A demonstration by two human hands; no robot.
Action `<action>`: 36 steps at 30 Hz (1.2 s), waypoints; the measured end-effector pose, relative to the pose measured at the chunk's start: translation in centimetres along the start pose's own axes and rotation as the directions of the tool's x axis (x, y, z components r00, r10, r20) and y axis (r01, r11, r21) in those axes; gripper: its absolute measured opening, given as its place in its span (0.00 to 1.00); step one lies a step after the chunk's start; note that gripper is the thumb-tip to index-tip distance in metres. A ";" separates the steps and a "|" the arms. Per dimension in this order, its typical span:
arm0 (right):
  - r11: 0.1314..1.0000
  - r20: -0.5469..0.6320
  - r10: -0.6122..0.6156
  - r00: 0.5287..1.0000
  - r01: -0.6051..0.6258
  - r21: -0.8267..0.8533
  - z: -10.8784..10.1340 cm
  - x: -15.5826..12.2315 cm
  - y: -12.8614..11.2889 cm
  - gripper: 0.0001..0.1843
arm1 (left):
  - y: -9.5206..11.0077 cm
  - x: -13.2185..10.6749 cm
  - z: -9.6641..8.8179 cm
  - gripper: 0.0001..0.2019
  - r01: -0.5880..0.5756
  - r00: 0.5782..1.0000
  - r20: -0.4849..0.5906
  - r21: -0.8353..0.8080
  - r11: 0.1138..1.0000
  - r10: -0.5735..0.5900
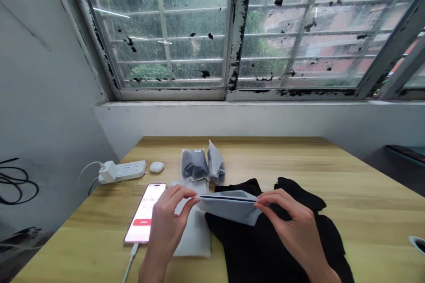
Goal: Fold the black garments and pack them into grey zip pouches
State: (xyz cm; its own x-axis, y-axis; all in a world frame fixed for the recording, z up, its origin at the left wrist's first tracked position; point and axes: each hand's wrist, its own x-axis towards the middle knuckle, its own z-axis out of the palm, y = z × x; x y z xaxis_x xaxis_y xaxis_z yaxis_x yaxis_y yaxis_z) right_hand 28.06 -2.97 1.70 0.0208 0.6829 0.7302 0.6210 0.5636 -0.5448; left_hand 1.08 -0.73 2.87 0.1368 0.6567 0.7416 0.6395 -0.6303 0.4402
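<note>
Between my hands I hold a frosted zip bag [230, 210], its dark-edged mouth facing up toward me. My left hand [171, 216] pinches the bag's left corner, thumb below and fingers above. The right corner is pinched in the same way by my right hand [288, 221]. Something greyish shows at the bag's far side, but I cannot make out whether anything is inside. Beneath the bag and my right hand lies black clothing [252, 247], spread in several pieces or folds. A stack of flat frosted bags [195, 239] lies under and beside my left hand.
Two filled frosted bags, one lying [194, 166] and one standing [216, 163], are farther back. On the left are a lit phone [141, 225] with its cable, a white earphone case [156, 167] and a power strip [129, 170]. A cup-like rim [417, 243] shows at the right.
</note>
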 end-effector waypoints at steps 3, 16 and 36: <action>1.000 0.016 -0.009 1.000 0.009 -0.012 0.0 0.1 -0.2 0.08 | -0.1 -0.1 -0.1 0.08 0.025 1.000 -0.013 -0.048 0.999 -0.025; 0.993 0.322 -0.076 0.944 0.099 -0.057 -0.9 2.7 -0.8 0.13 | 0.1 -0.5 0.5 0.05 0.099 0.994 -0.028 -0.157 0.983 -0.104; 0.846 0.168 0.331 0.929 -0.371 0.384 1.8 4.7 -1.2 0.17 | -0.1 -1.4 1.6 0.24 0.614 0.787 0.127 -0.252 0.748 -0.603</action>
State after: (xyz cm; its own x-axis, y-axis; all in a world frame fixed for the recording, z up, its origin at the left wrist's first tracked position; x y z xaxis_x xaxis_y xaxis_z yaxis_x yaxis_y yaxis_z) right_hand 25.98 0.39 5.04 0.0933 0.8986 0.4288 0.2168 0.4020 -0.8896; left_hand 2.04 -0.92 0.99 -0.1817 0.9500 0.2540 0.3714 -0.1729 0.9122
